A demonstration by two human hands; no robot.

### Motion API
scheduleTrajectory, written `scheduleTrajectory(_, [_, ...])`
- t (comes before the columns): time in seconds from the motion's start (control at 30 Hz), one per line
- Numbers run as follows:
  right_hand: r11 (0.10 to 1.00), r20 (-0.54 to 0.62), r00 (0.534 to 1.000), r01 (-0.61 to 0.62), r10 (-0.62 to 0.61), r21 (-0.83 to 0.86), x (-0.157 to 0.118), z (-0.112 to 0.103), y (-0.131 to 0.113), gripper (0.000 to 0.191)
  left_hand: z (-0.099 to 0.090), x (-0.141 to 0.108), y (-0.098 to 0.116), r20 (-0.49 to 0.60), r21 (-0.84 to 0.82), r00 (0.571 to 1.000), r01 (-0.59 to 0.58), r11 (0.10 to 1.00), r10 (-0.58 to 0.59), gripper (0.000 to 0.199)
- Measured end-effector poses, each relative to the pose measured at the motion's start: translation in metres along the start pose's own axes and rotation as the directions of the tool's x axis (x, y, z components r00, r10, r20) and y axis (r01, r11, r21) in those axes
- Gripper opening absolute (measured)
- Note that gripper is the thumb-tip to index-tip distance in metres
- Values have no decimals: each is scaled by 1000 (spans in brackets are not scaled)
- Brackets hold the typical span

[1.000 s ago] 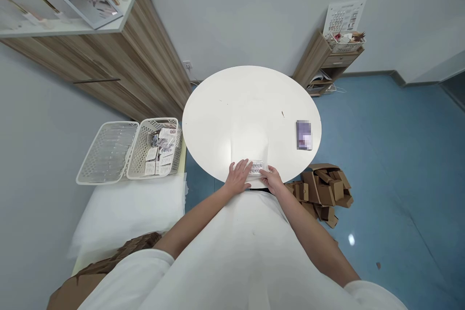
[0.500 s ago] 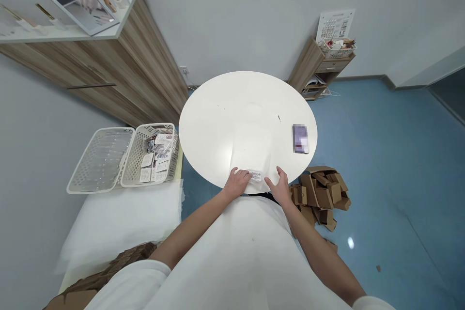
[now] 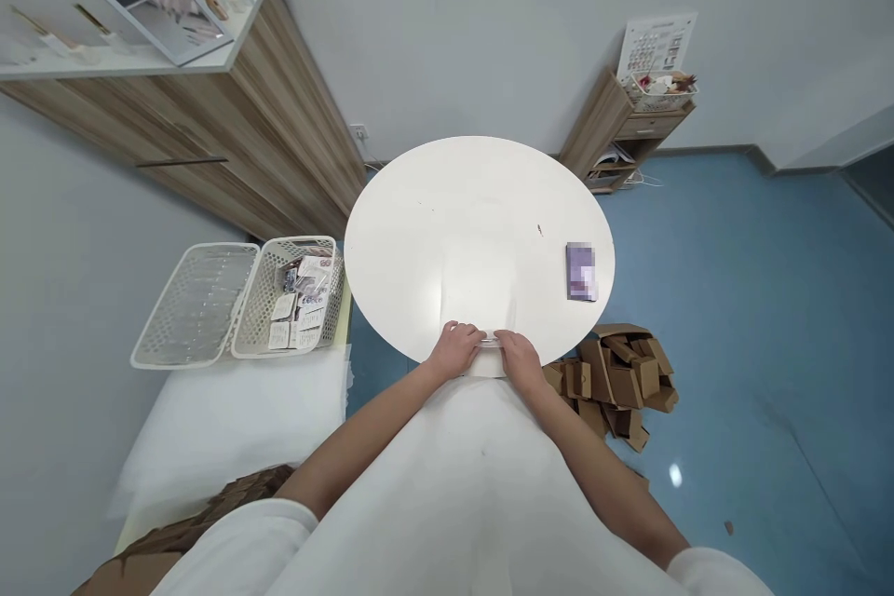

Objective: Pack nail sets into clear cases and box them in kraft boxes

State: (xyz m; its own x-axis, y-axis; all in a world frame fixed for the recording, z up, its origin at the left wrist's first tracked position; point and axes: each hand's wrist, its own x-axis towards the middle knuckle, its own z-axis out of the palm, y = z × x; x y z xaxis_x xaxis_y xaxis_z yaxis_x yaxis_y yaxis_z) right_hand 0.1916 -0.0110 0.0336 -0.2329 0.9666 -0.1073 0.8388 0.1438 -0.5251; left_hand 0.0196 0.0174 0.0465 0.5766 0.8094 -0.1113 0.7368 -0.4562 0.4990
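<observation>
A small clear plastic case point(image 3: 490, 342) is at the front edge of the white oval table point(image 3: 398, 233), seen nearly edge-on. My left hand point(image 3: 457, 348) has its fingers closed over the case's left end. On the right end, my right hand point(image 3: 519, 356) grips with fingers bent. Under and beyond the case lies a thin white wrapping sheet point(image 3: 479, 298), hard to tell from the tabletop. What the case contains cannot be made out now.
A purple packet point(image 3: 581, 271) lies at the table's right side. Brown cardboard boxes point(image 3: 621, 382) are piled on the floor at right. To the left stand a basket with cards and packets point(image 3: 241, 335), a basket of clear cases point(image 3: 150, 345) and stacked white sheets point(image 3: 244, 410).
My right hand has moved left and closed on the case's right end; before, it was open and apart. The case has turned from showing its top to nearly edge-on.
</observation>
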Motion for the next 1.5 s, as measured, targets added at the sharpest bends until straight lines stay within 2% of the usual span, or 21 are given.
scheduleTrajectory(0.17, [975, 53, 998, -35, 24, 221, 2, -19, 25, 34, -6, 8, -5, 28, -98, 999, 30, 995, -28, 25])
scheduleTrajectory(0.37, [933, 130, 987, -137, 98, 333, 29, -34, 27, 29, -17, 25, -22, 98, -269, 985, 164, 949, -143, 24])
scheduleTrajectory(0.57, [862, 236, 947, -300, 217, 409, 64, -26, 36, 27, -24, 54, -46, 204, -359, 958, 264, 895, -201, 27])
scheduleTrajectory(0.77, [810, 331, 903, -402, 274, 426, 85, -13, 45, 28, -16, 74, -64, 327, -367, 895, 415, 833, -302, 25])
scheduleTrajectory(0.9, [821, 305, 896, -426, 323, 381, 89, -14, 50, 33, -15, 77, -72, 377, -355, 862, 473, 807, -339, 33])
scheduleTrajectory(1.03, [904, 217, 948, -293, 233, 312, 91, -20, 57, 36, -18, 76, -78, 378, -329, 859, 474, 817, -346, 37])
scheduleTrajectory(1.2, [987, 151, 981, -135, 120, 89, 92, -20, 62, 37, -21, 73, -78, 262, -177, 907, 381, 908, -329, 40])
scheduleTrajectory(1.27, [996, 23, 996, -89, 89, 1, 89, -20, 58, 37, -22, 70, -74, 167, -61, 935, 327, 943, -313, 41])
scheduleTrajectory(1.37, [993, -173, 985, -13, -7, -114, 80, -20, 46, 32, -22, 61, -62, -8, 116, 974, 225, 967, -226, 41])
scheduleTrajectory(1.43, [980, -157, 977, 116, -141, -162, 71, -19, 37, 28, -19, 52, -51, -84, 197, 989, 137, 971, -123, 34])
scheduleTrajectory(1.5, [941, -24, 956, 285, -294, -181, 64, -16, 30, 24, -13, 44, -41, -83, 258, 996, 32, 966, -11, 27])
